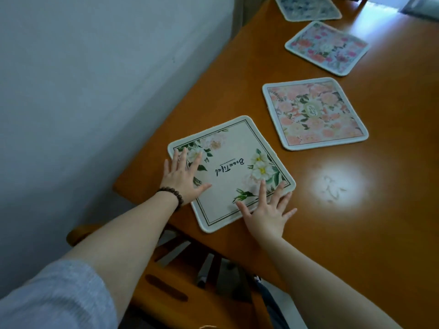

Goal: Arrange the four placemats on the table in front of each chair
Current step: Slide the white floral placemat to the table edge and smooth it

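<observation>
Head view shows both the left hand and right hand flat, fingers spread, on the cream floral square placemat, which, pushed unevenly beneath those fingertips, could skew or slide off the glossy orange wooden table.

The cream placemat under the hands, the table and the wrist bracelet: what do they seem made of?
Cream placemat: probably printed fabric, matte, with a stitched-looking pale border.
Table: looks like orange-brown wood with a glossy varnish, since it mirrors a bright light patch.
Bracelet on the left wrist: round dark brown beads, possibly wood; too small to confirm.
</observation>
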Action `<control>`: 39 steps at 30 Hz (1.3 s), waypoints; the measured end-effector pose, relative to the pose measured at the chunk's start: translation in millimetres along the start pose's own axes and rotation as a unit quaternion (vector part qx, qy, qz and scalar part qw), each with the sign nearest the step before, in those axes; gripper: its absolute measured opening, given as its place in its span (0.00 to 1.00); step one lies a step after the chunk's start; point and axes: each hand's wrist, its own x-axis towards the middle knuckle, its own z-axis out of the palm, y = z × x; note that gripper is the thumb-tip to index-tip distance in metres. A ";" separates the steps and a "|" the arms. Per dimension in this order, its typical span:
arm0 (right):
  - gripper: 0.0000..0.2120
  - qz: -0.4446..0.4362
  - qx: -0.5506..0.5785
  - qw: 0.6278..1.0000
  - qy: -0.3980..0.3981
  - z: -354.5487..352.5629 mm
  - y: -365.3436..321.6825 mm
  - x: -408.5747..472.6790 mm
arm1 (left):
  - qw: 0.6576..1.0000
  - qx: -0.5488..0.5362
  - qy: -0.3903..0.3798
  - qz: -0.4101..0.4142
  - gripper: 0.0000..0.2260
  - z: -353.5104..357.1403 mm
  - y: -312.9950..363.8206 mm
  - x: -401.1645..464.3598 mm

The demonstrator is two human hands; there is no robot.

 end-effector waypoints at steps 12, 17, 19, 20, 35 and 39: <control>0.47 0.074 0.011 0.997 0.010 17.7 -28.9 18.0 | 0.999 0.020 -0.036 -0.016 0.45 0.8 -15.9 98.6; 0.48 0.020 -0.021 1.000 0.006 3.0 -18.8 40.2 | 0.999 0.001 -0.019 -0.025 0.44 4.9 -21.4 80.8; 0.48 -0.012 -0.031 0.999 -0.001 -5.8 -14.4 53.8 | 0.999 -0.014 -0.017 -0.036 0.43 7.5 -25.2 63.2; 0.47 -0.030 -0.037 0.999 -0.005 -10.2 -12.2 60.8 | 0.999 -0.021 -0.019 -0.039 0.42 9.3 -27.1 53.0; 0.37 -0.172 -0.113 0.974 -0.092 -62.0 -26.1 155.1 | 0.983 0.038 -0.145 0.104 0.38 4.6 -17.1 -73.3; 0.35 -0.205 -0.131 0.965 -0.097 -68.7 -23.6 149.0 | 0.964 0.053 -0.155 0.208 0.36 -8.3 3.4 -78.6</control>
